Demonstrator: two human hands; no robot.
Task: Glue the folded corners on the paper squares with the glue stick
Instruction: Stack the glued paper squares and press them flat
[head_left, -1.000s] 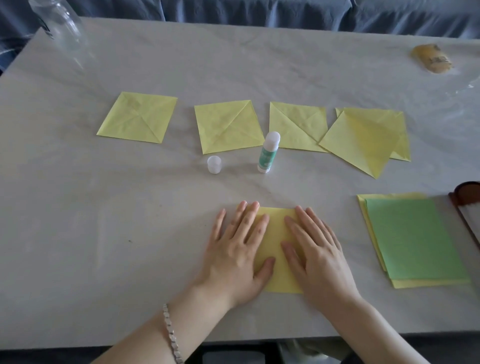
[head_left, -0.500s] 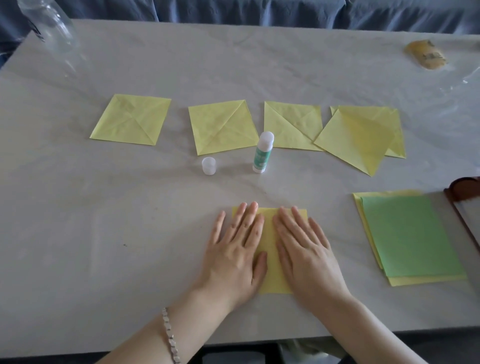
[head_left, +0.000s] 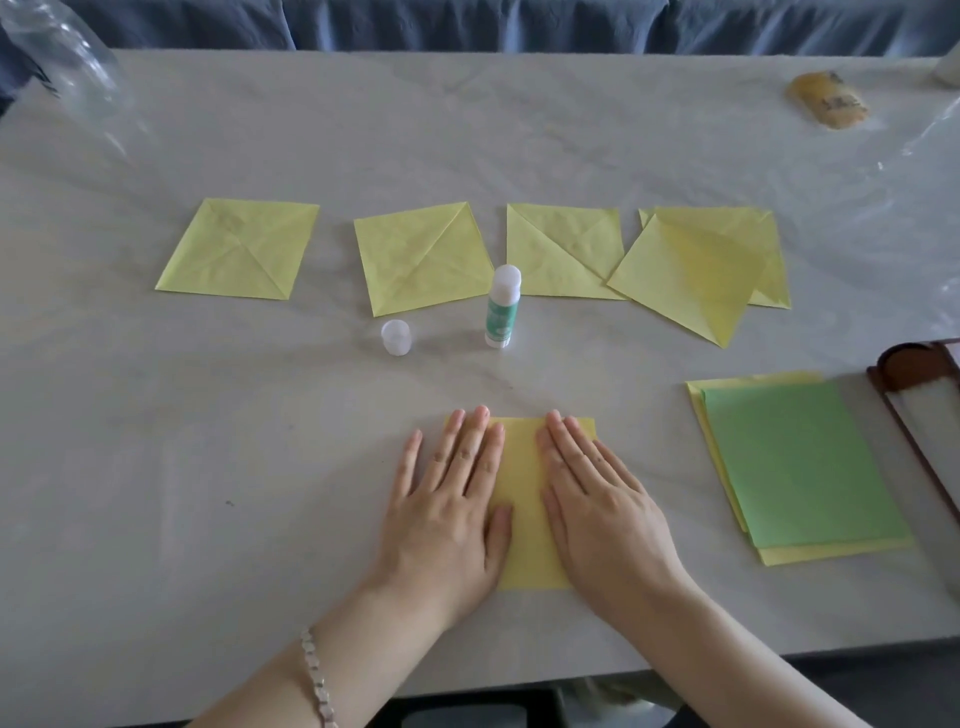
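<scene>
A yellow paper square (head_left: 524, 499) lies flat near the table's front edge. My left hand (head_left: 452, 509) and my right hand (head_left: 602, 509) press on it palm down, fingers straight and together, one on each side. Only a strip of the paper shows between them. The glue stick (head_left: 503, 306) stands upright, uncapped, beyond my hands. Its clear cap (head_left: 396, 338) stands to its left. Farther back lies a row of yellow folded squares: one at the left (head_left: 239, 249), one left of centre (head_left: 421, 257), one behind the glue stick (head_left: 563, 252), and an overlapping pair (head_left: 696, 265) at the right.
A stack of green and yellow sheets (head_left: 795, 467) lies at the right. A dark brown tray (head_left: 919, 374) sits at the right edge. A clear plastic bottle (head_left: 62, 67) is at the far left corner, a yellow packet (head_left: 826, 101) at the far right.
My hands have slid closer together on the square, with the fingers drawn in. The view has shifted slightly.
</scene>
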